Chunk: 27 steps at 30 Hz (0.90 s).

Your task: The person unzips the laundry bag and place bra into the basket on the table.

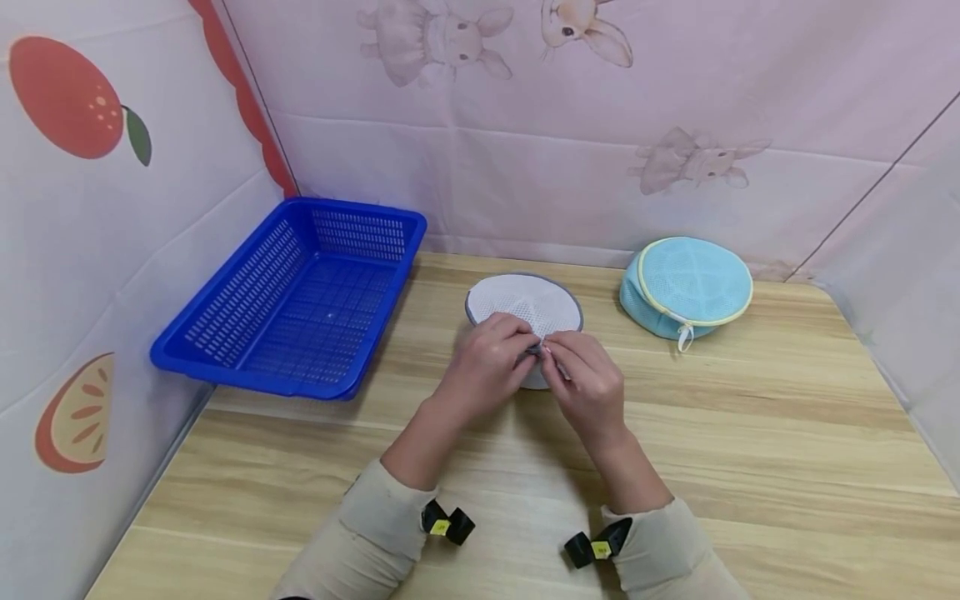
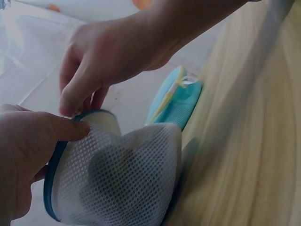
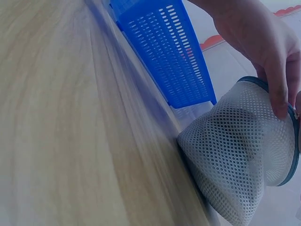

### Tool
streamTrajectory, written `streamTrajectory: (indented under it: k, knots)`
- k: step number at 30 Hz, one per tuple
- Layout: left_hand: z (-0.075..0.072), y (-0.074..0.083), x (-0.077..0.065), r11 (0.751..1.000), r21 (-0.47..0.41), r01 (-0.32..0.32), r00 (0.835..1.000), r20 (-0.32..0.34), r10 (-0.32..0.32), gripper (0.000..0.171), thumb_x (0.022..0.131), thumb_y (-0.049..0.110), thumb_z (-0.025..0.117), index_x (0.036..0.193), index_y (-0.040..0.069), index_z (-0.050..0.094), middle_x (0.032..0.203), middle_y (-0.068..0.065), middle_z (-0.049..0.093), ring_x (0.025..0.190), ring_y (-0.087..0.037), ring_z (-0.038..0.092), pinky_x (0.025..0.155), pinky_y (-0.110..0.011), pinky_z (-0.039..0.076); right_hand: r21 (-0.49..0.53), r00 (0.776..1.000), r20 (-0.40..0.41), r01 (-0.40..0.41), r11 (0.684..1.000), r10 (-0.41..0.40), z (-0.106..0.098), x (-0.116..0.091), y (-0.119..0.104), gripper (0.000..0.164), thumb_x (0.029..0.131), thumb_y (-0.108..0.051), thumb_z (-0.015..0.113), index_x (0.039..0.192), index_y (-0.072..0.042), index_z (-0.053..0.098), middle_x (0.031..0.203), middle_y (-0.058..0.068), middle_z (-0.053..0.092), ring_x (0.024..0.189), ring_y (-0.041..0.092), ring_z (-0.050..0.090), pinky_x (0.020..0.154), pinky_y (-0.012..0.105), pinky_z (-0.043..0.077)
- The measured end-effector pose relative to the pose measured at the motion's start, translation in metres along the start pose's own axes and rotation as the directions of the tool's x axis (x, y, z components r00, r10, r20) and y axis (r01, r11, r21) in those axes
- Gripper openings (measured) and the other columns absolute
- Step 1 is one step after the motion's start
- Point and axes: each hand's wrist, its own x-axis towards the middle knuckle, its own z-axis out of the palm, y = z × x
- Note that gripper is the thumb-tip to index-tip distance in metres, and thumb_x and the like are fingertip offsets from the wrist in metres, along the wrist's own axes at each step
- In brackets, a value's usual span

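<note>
Head view looks down at the bag (image 1: 525,302) from above; tilted wrist views share it, close beside.

This seems a makeshift booth, rabbit-print cloth (image 1: 525,187) and fruit-print cloth (image 1: 75,242) edging a wood-grain table (image 1: 772,433).

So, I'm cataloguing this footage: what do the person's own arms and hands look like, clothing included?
The sleeves are pale beige; a small black device with a yellow label sits at the end of each, its print too small to read. The left hand and right hand wear no gloves.
</note>
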Motion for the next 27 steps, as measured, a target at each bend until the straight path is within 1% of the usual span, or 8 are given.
streamTrajectory:
  k: [2,6,11,20,24,27]
  knots:
    - [0.0022,0.0015,0.0,1.0,-0.003,-0.012,1.0,-0.007,0.012,0.012,0.086,0.012,0.074,0.096,0.006,0.078,0.096,-0.002,0.068,0.096,-0.017,0.062,0.091,-0.026,0.049,0.004,1.0,0.002,0.006,1.0,-0.006,0.0002,-0.0001,-0.0005,0.012,0.086,-0.003,0.068,0.09,0.006,0.075,0.091,0.015,0.073,0.084,0.028,0.068,0.081,0.036,0.057]
    - [0.0038,0.0027,-0.0008,1.0,0.001,-0.01,1.0,-0.013,0.01,0.011,0.087,0.012,0.074,0.095,0.006,0.078,0.096,-0.002,0.068,0.096,-0.017,0.061,0.091,-0.026,0.048,0.001,1.0,0.006,0.0,1.0,0.0,0.0001,0.0,-0.001,0.013,0.086,-0.003,0.068,0.09,0.006,0.075,0.09,0.015,0.071,0.084,0.028,0.067,0.08,0.036,0.057]
    - [0.0031,0.0036,-0.0011,1.0,0.005,-0.003,1.0,-0.006,0.003,0.01,0.088,0.013,0.072,0.094,0.007,0.078,0.094,-0.001,0.068,0.095,-0.016,0.061,0.089,-0.025,0.049,-0.006,1.0,0.005,-0.001,1.0,0.001,-0.0001,0.0002,-0.0008,0.012,0.086,-0.004,0.068,0.086,0.005,0.076,0.086,0.013,0.069,0.082,0.027,0.064,0.077,0.036,0.056]
    - [0.0033,0.0031,-0.0003,1.0,-0.011,-0.022,1.0,-0.011,0.022,0.006,0.088,0.011,0.073,0.088,0.007,0.077,0.091,-0.001,0.068,0.091,-0.015,0.061,0.085,-0.024,0.05,-0.004,1.0,0.013,-0.006,1.0,0.006,-0.0003,-0.0004,0.0006,0.014,0.087,-0.006,0.067,0.084,0.005,0.075,0.081,0.012,0.067,0.078,0.026,0.062,0.072,0.035,0.054]
    - [0.0016,0.0004,-0.0005,0.999,-0.042,-0.012,1.0,-0.012,0.011,0.005,0.088,0.011,0.074,0.087,0.008,0.078,0.092,-0.001,0.068,0.093,-0.016,0.062,0.086,-0.025,0.051,-0.003,1.0,0.016,-0.008,1.0,0.008,-0.0002,-0.0008,0.0021,0.014,0.087,-0.005,0.065,0.084,0.005,0.074,0.083,0.012,0.069,0.079,0.026,0.063,0.074,0.036,0.056]
    - [-0.0007,-0.0036,-0.0013,0.998,-0.066,0.014,1.0,-0.011,-0.015,0.005,0.087,0.011,0.074,0.089,0.008,0.078,0.093,-0.001,0.069,0.094,-0.016,0.063,0.086,-0.025,0.052,-0.002,1.0,0.012,-0.023,1.0,0.023,-0.0008,-0.0009,0.0037,0.013,0.087,-0.004,0.064,0.085,0.005,0.074,0.088,0.013,0.072,0.083,0.027,0.066,0.079,0.037,0.057]
